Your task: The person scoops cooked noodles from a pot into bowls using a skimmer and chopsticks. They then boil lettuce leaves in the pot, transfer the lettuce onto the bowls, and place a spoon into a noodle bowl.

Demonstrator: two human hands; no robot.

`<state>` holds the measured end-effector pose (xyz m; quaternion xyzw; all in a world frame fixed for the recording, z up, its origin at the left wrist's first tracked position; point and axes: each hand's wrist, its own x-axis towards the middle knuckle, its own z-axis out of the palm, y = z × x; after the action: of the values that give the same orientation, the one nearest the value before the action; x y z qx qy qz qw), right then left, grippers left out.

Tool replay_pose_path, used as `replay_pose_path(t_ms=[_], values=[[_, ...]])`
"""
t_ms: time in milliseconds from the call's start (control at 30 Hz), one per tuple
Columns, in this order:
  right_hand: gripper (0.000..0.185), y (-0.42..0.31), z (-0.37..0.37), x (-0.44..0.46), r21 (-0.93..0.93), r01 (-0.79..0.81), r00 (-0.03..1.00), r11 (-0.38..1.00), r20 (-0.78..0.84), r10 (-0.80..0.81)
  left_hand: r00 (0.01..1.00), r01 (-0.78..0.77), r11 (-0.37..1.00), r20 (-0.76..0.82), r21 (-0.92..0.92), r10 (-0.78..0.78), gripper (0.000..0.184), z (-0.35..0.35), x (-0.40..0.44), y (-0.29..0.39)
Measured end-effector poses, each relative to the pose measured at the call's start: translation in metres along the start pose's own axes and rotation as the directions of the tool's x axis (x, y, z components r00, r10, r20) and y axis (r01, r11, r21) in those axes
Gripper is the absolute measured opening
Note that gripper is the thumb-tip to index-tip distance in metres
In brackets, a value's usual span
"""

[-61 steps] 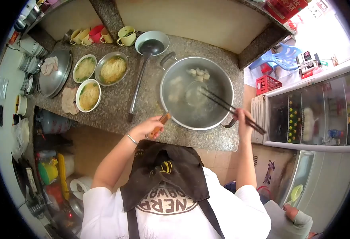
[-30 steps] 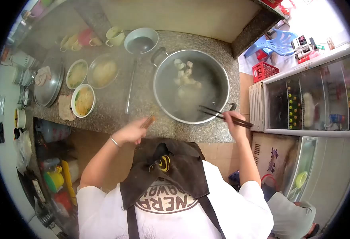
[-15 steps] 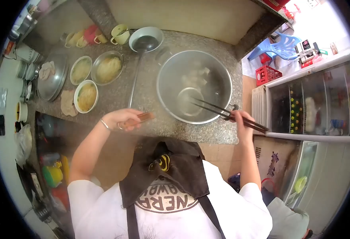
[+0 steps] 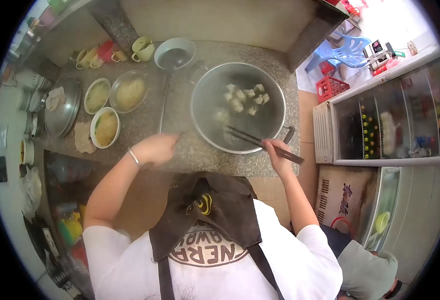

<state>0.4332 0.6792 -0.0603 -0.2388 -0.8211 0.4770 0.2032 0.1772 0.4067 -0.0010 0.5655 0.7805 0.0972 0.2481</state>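
My right hand (image 4: 278,156) grips a pair of long dark chopsticks (image 4: 250,139), their tips dipping into the big metal pot (image 4: 196,122). Pale dumpling-like pieces (image 4: 237,105) float in the pot's cloudy water. My left hand (image 4: 155,149) is closed in a fist over the counter, left of the pot. A small dark tip (image 4: 182,134) shows beyond its knuckles; the wooden handle seen there earlier is mostly hidden. A faint pale shape below the water near the chopstick tips is blurred by steam.
Bowls of noodles (image 4: 106,128) stand on the stone counter (image 4: 180,162) at left, beside a metal lid (image 4: 69,112). A long ladle (image 4: 163,100) leans from a pale basin (image 4: 189,49). Right of the counter is a glass-fronted cooler (image 4: 395,120). Another person (image 4: 367,270) is at lower right.
Dumpling-like pieces now show spread in the water as the steam has thinned. The round strainer-like shape is no longer distinct. My right hand moved left with the chopsticks; my left fist turned, hiding the handle.
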Motion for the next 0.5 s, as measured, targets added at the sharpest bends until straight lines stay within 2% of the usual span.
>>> replay_pose_path(t_ms=[33,67,100,167,200,233,300,333,367,433,500], values=[[0.010,-0.006,-0.002,0.002,0.013,0.081,0.996,0.997,-0.040,-0.081,0.944,0.231,0.959,0.277,-0.165,-0.179,0.057,-0.017,0.009,0.013],[0.009,-0.017,-0.009,0.005,-0.095,0.129,0.991,0.987,-0.030,-0.132,0.785,0.476,0.843,0.554,-0.250,-0.278,0.056,-0.027,0.016,0.020],[0.009,-0.017,-0.014,0.004,-0.097,0.127,0.991,0.987,-0.034,-0.130,0.785,0.472,0.846,0.555,-0.250,-0.274,0.056,-0.028,0.018,0.017],[0.009,-0.016,-0.024,0.003,-0.174,0.079,0.996,0.981,0.055,-0.071,0.711,0.654,0.515,0.684,-0.554,-0.166,0.054,-0.026,0.019,0.001],[0.008,-0.024,-0.029,0.002,-0.125,0.091,0.995,0.988,0.042,-0.087,0.719,0.664,0.385,0.689,-0.641,-0.094,0.051,-0.019,0.014,-0.012],[0.008,-0.026,-0.033,0.000,-0.126,0.092,0.995,0.988,0.039,-0.088,0.720,0.662,0.388,0.688,-0.641,-0.093,0.051,-0.015,0.008,-0.019],[0.009,-0.026,-0.043,-0.004,0.031,0.084,0.992,0.996,-0.093,-0.081,0.815,0.575,0.102,0.579,-0.812,0.005,0.049,-0.006,-0.008,-0.027],[0.010,-0.023,-0.047,-0.005,0.098,0.054,0.989,0.994,-0.144,-0.040,0.812,0.583,0.037,0.583,-0.812,-0.003,0.051,-0.002,-0.015,-0.030],[0.012,-0.025,-0.053,-0.007,0.186,-0.018,0.978,0.982,-0.199,0.055,0.812,0.583,0.042,0.583,-0.812,0.000,0.051,0.004,-0.024,-0.030],[0.015,-0.035,-0.065,-0.006,0.297,-0.063,0.952,0.953,-0.267,0.147,0.870,0.481,-0.159,0.492,-0.862,-0.038,0.052,0.014,-0.043,-0.027],[0.019,-0.041,-0.074,-0.004,0.348,-0.047,0.911,0.936,-0.369,0.183,0.875,0.463,-0.188,0.481,-0.866,-0.060,0.053,0.019,-0.058,-0.024]])
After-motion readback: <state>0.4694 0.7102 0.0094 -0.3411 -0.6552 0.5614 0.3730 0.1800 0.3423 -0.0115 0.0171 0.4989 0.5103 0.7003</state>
